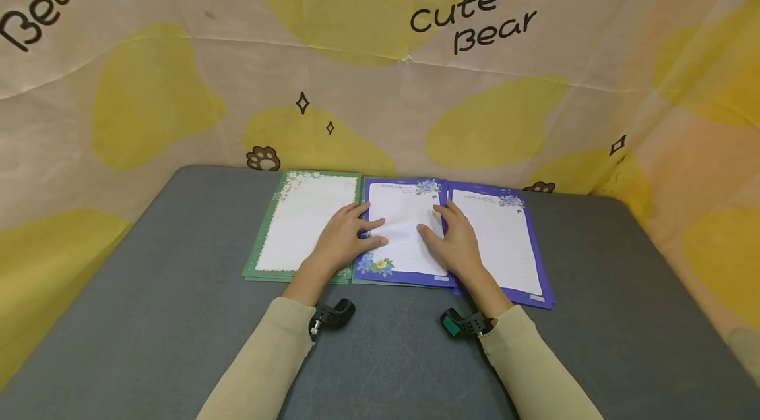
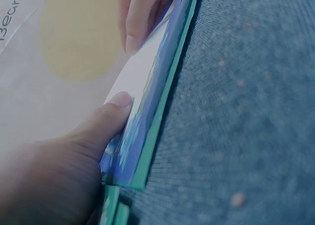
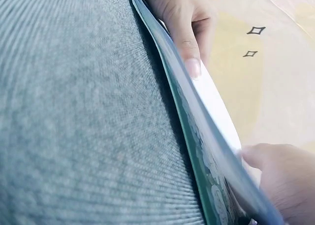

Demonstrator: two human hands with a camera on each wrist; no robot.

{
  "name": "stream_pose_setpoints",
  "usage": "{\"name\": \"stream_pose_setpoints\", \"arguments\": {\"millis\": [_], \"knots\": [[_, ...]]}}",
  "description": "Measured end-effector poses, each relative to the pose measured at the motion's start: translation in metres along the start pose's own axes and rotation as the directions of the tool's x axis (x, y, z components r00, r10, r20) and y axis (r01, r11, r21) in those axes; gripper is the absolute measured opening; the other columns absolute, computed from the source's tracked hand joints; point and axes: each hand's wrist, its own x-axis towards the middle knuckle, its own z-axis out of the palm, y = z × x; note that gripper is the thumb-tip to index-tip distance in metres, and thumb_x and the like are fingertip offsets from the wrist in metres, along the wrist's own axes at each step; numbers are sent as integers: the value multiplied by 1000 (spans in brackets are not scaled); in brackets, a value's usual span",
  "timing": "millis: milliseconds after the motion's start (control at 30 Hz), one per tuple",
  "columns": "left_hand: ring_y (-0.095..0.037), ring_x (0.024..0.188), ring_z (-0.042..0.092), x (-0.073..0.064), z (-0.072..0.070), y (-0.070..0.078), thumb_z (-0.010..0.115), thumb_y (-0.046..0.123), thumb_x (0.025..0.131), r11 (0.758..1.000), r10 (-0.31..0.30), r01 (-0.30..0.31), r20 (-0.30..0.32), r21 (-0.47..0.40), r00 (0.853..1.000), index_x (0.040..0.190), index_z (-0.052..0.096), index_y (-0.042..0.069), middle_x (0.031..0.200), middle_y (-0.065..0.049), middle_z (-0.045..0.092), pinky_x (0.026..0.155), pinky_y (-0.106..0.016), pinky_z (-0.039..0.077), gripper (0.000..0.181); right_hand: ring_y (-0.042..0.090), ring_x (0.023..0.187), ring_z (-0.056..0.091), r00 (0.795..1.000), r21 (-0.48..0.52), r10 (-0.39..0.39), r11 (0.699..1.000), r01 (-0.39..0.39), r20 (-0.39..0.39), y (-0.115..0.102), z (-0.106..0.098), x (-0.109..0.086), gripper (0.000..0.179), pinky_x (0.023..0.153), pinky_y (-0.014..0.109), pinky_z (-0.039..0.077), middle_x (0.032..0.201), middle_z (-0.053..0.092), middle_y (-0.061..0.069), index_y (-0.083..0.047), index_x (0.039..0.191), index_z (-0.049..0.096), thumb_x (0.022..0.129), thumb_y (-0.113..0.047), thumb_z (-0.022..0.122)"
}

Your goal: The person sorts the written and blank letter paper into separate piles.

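A blue-bordered sheet of paper [image 1: 404, 222] with a white middle and printed flowers lies in the centre of the table. My left hand [image 1: 344, 235] rests over its left edge, the fingers spread and reaching inward. From the other side, my right hand [image 1: 456, 242] lies over the right edge with its fingers pointing inward too. Both thumbs touch the sheet's face; the left thumb [image 2: 118, 104] shows this closely in the left wrist view. A green edge [image 2: 157, 131] sticks out below the blue sheet.
To the left is a green-bordered sheet [image 1: 305, 222], with more green edges under it. On the right, another blue-bordered sheet [image 1: 505, 235] lies slightly turned atop others. They lie on a grey table [image 1: 392, 360], against a patterned cloth [image 1: 368, 90] at the back.
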Motion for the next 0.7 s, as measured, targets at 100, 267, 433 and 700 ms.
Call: {"name": "stream_pose_setpoints", "arguments": {"millis": [100,267,433,700], "knots": [[-36,154,30,-1,0,0,67,52,93,1000,-7,7,-7,-20,1000,137,64,26,162,-9,40,126,-54,26,52,45,147,39,999,48,17,999,-15,-47,-1,0,0,57,121,58,32,157,41,25,1,141,56,95,-31,67],[-35,154,29,-1,0,-1,68,49,94,997,-20,19,-14,-72,1000,136,65,26,163,-8,40,126,-55,24,48,42,143,46,993,86,16,996,-7,-113,1,1,0,47,121,53,35,150,51,25,1,137,60,96,-23,64],[-34,155,28,-2,1,-2,68,46,95,992,-24,21,-21,-125,999,136,66,26,163,-7,40,126,-56,24,45,40,130,59,983,123,11,992,12,-186,3,2,1,38,113,51,44,134,64,25,2,129,66,95,-15,64],[-32,154,30,-2,1,-3,67,45,95,985,-37,29,-42,-171,998,135,66,27,162,-4,41,126,-54,25,43,32,88,68,957,200,88,979,-32,-278,3,3,-1,29,75,37,50,106,72,20,-3,119,73,93,-7,62]]}}
